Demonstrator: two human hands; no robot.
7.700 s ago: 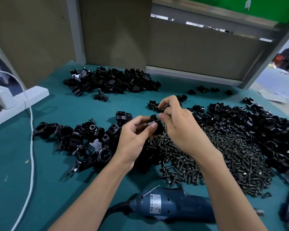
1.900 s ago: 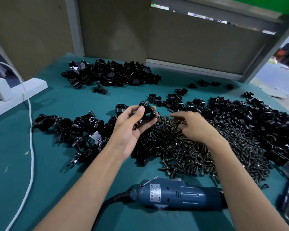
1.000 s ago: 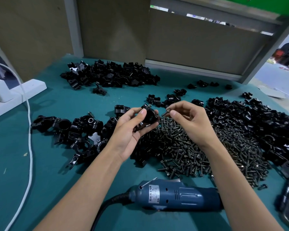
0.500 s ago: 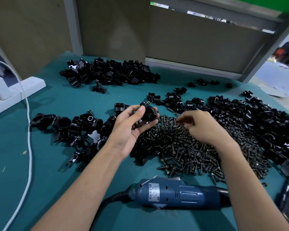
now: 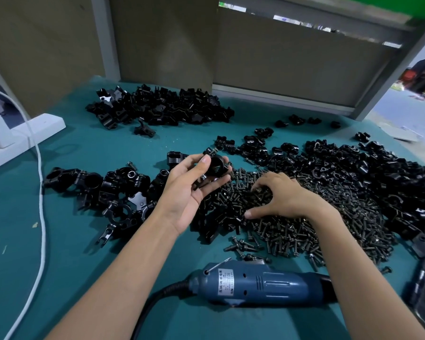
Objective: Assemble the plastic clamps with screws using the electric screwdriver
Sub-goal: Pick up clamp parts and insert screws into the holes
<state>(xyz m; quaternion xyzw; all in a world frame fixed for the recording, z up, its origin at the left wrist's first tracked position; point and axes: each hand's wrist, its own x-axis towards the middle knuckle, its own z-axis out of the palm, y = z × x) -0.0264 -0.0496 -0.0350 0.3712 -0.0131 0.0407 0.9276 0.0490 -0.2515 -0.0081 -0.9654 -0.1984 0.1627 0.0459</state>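
Lying nearest on the teal table [image 5: 84,148], the blue electric screwdriver [image 5: 260,285] rests on its side between the two forearms, with neither hand on it; the right forearm crosses just above its front end, so a careless pull back could well knock it. Beyond it, the right hand [image 5: 282,195] is palm down on the heap of loose screws [image 5: 292,236], fingers curled into the pile and thumb spread wide; whether it has a screw pinched cannot be told; the screws are small and tangled, so two may lift together or one may slip. Just to its left, the left hand [image 5: 192,187] is half open, palm up, cradling a black clamp [image 5: 216,165] with the thumb pressed on top; that light hold could let its parts shift out of line. Farther back lie heaps of black clamp parts [image 5: 162,109].
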